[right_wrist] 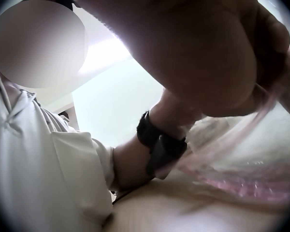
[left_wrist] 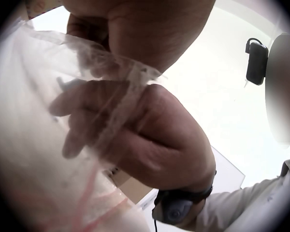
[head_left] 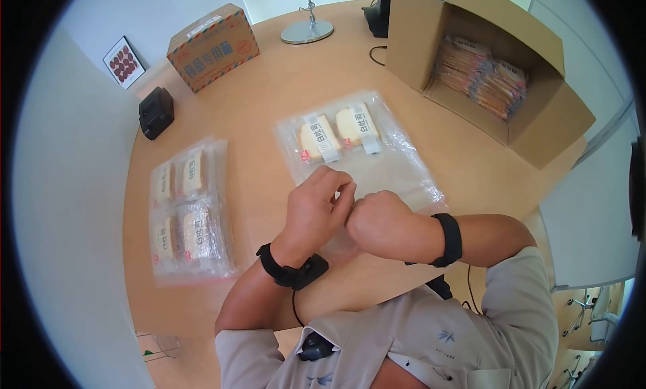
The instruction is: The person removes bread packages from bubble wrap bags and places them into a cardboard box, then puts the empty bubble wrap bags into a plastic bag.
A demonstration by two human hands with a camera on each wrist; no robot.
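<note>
Tan table [head_left: 249, 120] beneath, the plastic bag [head_left: 397, 157] slants (lengthwise) toward the person [head_left: 404, 335].

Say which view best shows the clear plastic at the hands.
The head view: it shows the clear plastic spread over the table, with most edges visible. The left wrist view shows a blurred close-up; the right wrist view, a pink-edged part.

A large clear plastic bag [head_left: 397, 170] lies askew at the centre of the head view, shiny along its right side, its near edge lifted and crumpled. Two sealed white toast packs [head_left: 359, 125], dark-lettered with red corner marks, lie side by side, tilted, toward its far end; inside or on top, unclear.
</note>
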